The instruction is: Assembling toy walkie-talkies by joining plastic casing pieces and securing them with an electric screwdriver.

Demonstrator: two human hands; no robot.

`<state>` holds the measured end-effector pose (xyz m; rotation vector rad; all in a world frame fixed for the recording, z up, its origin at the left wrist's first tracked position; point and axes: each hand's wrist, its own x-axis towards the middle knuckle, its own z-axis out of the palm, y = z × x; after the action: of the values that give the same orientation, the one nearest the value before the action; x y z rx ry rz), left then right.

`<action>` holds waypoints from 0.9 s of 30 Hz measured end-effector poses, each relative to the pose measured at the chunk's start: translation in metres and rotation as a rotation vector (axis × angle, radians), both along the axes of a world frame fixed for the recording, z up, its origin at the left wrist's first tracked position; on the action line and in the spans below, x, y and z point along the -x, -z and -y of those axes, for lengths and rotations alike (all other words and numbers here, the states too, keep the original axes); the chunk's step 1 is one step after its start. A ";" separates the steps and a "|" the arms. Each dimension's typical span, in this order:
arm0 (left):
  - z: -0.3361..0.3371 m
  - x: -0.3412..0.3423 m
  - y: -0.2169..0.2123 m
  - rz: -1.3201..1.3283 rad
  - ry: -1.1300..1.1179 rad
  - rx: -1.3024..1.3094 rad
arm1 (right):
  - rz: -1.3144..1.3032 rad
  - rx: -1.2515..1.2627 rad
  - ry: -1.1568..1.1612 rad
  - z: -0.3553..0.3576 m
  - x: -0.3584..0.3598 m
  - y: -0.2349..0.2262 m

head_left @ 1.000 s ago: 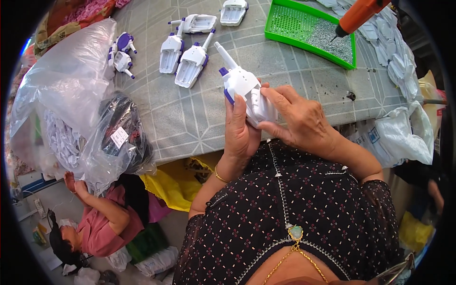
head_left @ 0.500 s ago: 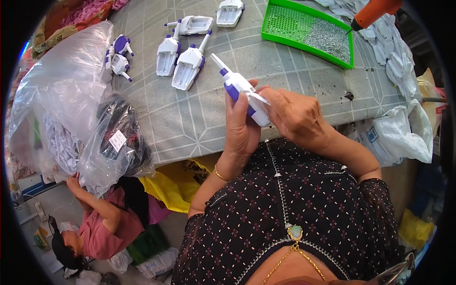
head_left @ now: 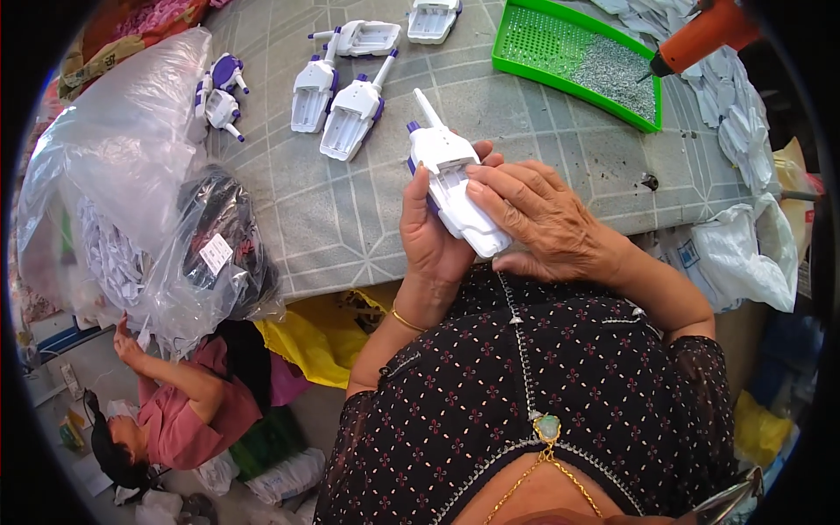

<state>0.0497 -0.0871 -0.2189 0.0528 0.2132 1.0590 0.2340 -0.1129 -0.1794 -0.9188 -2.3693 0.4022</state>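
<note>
A white and purple toy walkie-talkie [head_left: 442,144] with a stub antenna lies back side up in my left hand [head_left: 435,232], whose thumb and fingers wrap its sides. Over the lower part of its battery compartment sits a white battery cover [head_left: 472,217]; the upper part of the compartment shows uncovered. My right hand [head_left: 556,214] has its fingers on the cover and its thumb by the lower end. Farther off on the table are similar walkie-talkies [head_left: 353,118] with bare compartments, and two small white and purple pieces [head_left: 220,109] at the left.
A green tray [head_left: 573,90] of small metal screws stands at the far right, beside an orange power screwdriver [head_left: 700,42] and a heap of white plastic parts [head_left: 739,131]. Clear plastic bags [head_left: 114,114] crowd the left edge. A co-worker [head_left: 188,398] in pink is at lower left.
The walkie-talkie has turned so its back faces up more. The cover, tilted away from the body before, now lies flat against it under my right fingers.
</note>
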 end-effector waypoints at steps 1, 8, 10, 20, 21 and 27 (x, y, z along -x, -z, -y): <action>0.000 -0.001 0.000 -0.008 -0.012 -0.031 | 0.014 -0.049 0.024 0.000 0.000 0.002; -0.002 0.001 -0.003 -0.014 0.002 -0.084 | -0.187 0.029 0.024 -0.003 -0.002 -0.007; -0.002 0.001 -0.008 -0.066 -0.005 -0.097 | -0.181 0.011 0.025 -0.005 -0.006 -0.010; 0.003 0.000 -0.016 -0.131 0.023 -0.119 | -0.148 -0.015 0.061 -0.008 -0.008 -0.017; 0.004 -0.001 -0.018 -0.131 0.022 -0.119 | -0.156 0.019 0.072 -0.008 -0.008 -0.018; 0.006 0.001 -0.016 -0.229 0.012 -0.160 | -0.244 0.134 0.077 -0.008 -0.005 -0.021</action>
<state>0.0492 -0.0926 -0.2026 0.3198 0.3340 1.0556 0.2392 -0.1045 -0.1582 -0.9594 -2.0998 0.6116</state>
